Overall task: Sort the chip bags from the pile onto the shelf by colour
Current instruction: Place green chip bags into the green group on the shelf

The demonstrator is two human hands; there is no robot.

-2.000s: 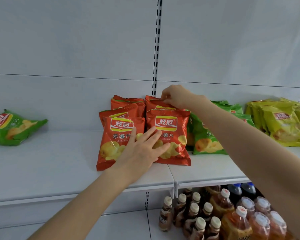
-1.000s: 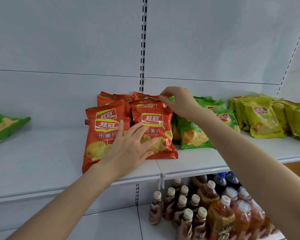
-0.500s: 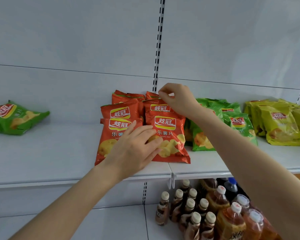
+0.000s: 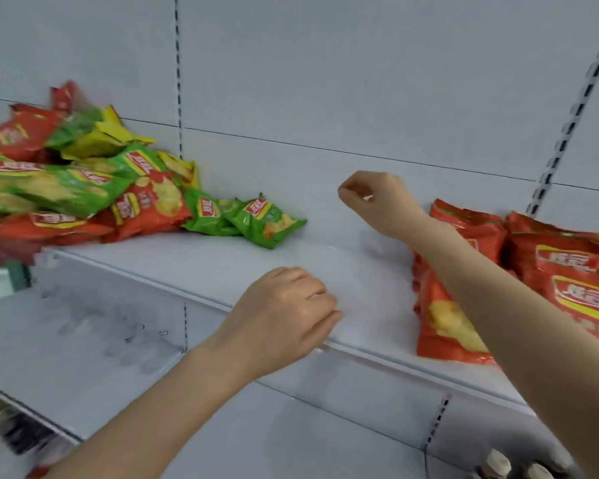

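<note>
A mixed pile of red, green and yellow chip bags (image 4: 83, 181) lies at the left end of the white shelf (image 4: 343, 271). Two green bags (image 4: 253, 219) lie at the pile's right edge. A sorted group of red bags (image 4: 533, 271) stands at the right. My left hand (image 4: 284, 312) hovers over the shelf's front edge with loosely curled fingers and holds nothing. My right hand (image 4: 377, 198) is raised over the shelf between pile and red bags, fingers curled, empty. My right forearm crosses in front of the red bags.
Perforated uprights (image 4: 177, 98) run down the white back panel. A lower shelf (image 4: 83, 357) sits below on the left. Bottle caps (image 4: 498, 464) show at the bottom right. Bare shelf surface lies between the pile and the red bags.
The view has swung left, bringing the mixed pile into sight. Both hands have come off the red bags and moved left over the bare shelf, holding nothing.
</note>
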